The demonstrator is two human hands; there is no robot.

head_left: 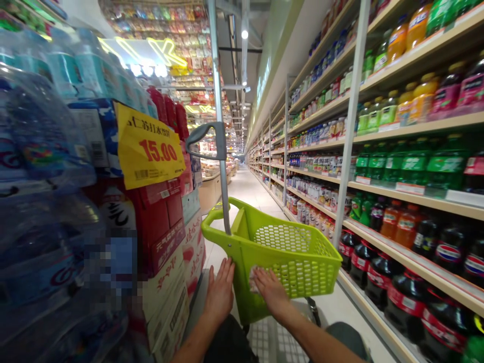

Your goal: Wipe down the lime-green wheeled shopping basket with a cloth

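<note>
A lime-green plastic shopping basket with a tall grey pull handle stands in the aisle right in front of me. My left hand lies flat with fingers stretched against the basket's near left wall. My right hand presses against the near wall beside it, with a small pale cloth or paper under its fingers. The basket looks empty inside.
Stacked bottled-water packs and red cartons with a yellow 15.00 price sign crowd the left. Shelves of soft-drink bottles line the right. The pale floor of the aisle runs ahead between them.
</note>
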